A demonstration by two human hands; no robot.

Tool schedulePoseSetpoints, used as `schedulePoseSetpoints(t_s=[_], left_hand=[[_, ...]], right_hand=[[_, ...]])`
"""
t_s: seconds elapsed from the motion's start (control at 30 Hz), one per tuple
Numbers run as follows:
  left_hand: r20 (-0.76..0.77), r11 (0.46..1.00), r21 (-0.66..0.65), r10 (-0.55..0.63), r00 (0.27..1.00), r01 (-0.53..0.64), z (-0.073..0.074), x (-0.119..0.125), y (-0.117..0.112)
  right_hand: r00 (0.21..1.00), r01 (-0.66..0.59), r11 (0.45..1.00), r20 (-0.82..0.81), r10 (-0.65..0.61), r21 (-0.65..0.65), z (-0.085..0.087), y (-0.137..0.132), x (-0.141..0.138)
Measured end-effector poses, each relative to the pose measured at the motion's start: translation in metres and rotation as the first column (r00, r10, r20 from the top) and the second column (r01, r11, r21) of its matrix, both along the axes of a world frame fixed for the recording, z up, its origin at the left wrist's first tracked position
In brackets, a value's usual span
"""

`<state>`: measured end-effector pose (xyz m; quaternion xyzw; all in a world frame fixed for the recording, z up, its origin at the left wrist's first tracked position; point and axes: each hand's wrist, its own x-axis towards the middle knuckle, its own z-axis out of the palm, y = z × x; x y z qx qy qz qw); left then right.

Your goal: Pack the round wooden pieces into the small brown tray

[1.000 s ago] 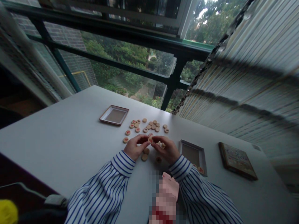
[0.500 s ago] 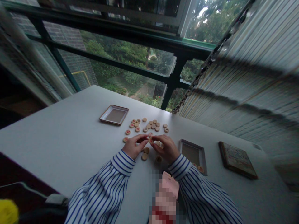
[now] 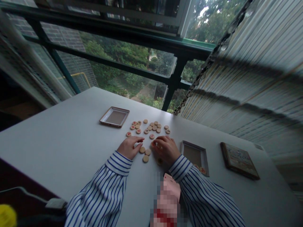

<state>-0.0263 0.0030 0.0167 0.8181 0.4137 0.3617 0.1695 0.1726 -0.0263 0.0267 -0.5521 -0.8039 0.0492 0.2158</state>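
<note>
We have one camera, worn on the head, set close above the near edge of the white table (image 3: 71, 148). It looks forward and down across the table to the window (image 3: 132, 63) beyond its far edge.

The table top (image 3: 59, 138) is bare and passable from the left hand (image 3: 129, 147) out to the left and near edges. Ahead of both hands, a loose cluster of xiangqi pieces (image 3: 151, 127) bars a straight reach forward, with only narrow gaps between them. The three loose pieces (image 3: 145, 154) fill the space between the left hand and the right hand (image 3: 165, 148). A single piece (image 3: 160, 161) lies close by the right wrist. The left tray (image 3: 114, 116) stands just beside the cluster's left end, with open table beyond it. The right tray (image 3: 195, 156) sits just beside the right hand and closes that side. The brown square board (image 3: 239, 160) lies farther right, across a bare strip. The blind (image 3: 248, 78) walls off the table's far right side.
</note>
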Motion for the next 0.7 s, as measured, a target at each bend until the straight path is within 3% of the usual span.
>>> schedulePoseSetpoints(t_s=[0.17, 0.7], left_hand=[[-0.089, 0.994, -0.001, -0.109, 0.990, 0.110, -0.0025, -0.0038, 0.0010], [-0.146, 0.981, -0.080, -0.185, 0.972, 0.175, -0.0094, -0.0052, 0.0015]], right_hand=[[0.999, 0.010, 1.000, 0.030, -0.009, -0.011, 0.0005, -0.0005, -0.0007], [0.991, 0.059, 0.998, 0.125, -0.056, -0.026, 0.0033, -0.0031, -0.0028]])
